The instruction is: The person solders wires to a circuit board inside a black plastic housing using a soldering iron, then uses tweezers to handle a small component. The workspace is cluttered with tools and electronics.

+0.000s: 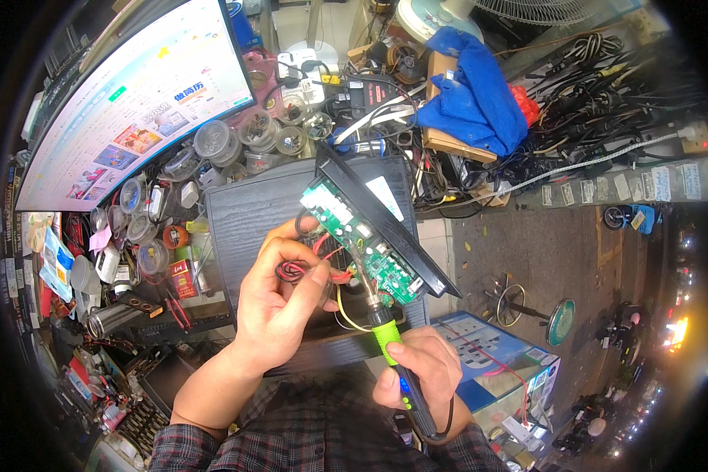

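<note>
A soldering iron with a green and black handle (387, 342) is gripped in my right hand (420, 367). Its metal shaft points up and left across the lower edge of a green circuit board (383, 268); whether the tip touches the board, I cannot tell. My left hand (283, 292) pinches a small bundle of red and black wires (292, 269), some of which run to the board. The board lies along a long black plastic housing (389, 224), slanted over a black wood-grain panel (259, 203). A yellow wire (343, 310) loops down between my hands.
At the left stand a lit monitor (153, 106) and several round clear plastic containers (214, 140). A blue cloth (478, 94) lies on a cardboard box (457, 147) at the top, beside tangled cables (590, 112). A glass-sided case (495, 369) stands at lower right.
</note>
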Demonstrator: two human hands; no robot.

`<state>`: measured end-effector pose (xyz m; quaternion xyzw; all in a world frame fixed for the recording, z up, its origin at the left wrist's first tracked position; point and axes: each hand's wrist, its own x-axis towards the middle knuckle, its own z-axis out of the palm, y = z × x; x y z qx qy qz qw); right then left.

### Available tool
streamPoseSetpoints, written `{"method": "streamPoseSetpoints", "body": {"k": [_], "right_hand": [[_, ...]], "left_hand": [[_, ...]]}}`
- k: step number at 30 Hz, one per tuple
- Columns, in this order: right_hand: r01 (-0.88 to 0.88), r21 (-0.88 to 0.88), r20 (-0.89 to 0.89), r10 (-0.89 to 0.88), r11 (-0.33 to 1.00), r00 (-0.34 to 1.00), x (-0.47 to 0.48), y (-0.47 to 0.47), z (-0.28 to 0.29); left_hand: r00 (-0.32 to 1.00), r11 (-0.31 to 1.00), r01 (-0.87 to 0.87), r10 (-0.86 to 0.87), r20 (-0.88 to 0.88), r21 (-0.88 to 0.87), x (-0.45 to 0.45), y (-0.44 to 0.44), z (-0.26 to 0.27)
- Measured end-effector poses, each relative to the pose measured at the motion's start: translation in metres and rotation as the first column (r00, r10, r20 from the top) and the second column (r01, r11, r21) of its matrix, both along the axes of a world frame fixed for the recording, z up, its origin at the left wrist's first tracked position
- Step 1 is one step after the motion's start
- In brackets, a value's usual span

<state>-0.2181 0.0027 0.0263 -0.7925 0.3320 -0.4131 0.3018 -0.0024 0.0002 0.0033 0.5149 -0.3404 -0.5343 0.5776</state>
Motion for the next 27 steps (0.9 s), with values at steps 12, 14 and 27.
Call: {"method": "streamPoseSetpoints", "body": {"k": [12,14,27], "right_hand": [[-0.021,0.005,-0.029,0.021,1.000,0.999,-0.0029,-0.0002,0.0069],[-0.020,0.000,-0.023,0.020,1.000,1.000,-0.0029,0.0000,0.0066],[-0.029,0.008,-0.022,0.029,1.000,0.999,-0.0023,-0.0010,0.0059]], "left_hand": [[1.000,1.000,0.004,-0.004,-0.013,0.008,0.0002,0.0003,0.0005],[1.000,1.000,0.005,-0.005,-0.014,0.007,0.0001,0.0002,0.0004],[1.000,1.000,0.003,-0.003,-0.005,0.010,0.0004,0.0005,0.0002]]}}
